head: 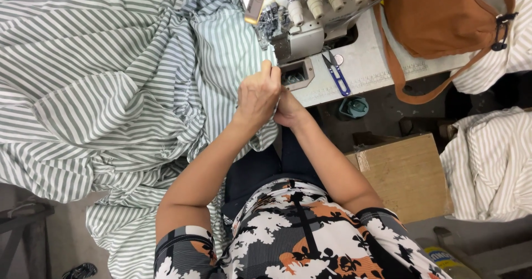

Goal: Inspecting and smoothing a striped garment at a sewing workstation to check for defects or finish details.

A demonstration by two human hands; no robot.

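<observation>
Striped cloth (111, 85) fills the left of the frame, its edge running up toward the serger (302, 21) at top centre. Left hand (257, 99) pinches that edge just below the machine; right hand (288, 111), tucked beneath, grips it too. Blue snips (336, 74) lie right.

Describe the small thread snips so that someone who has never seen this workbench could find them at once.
Start at the sewing machine at the top of the pale table. Just right of its base, below the thread cones, lie the thread snips. Their blue handles and short metal blades set them apart from the brown bag nearby.
</observation>
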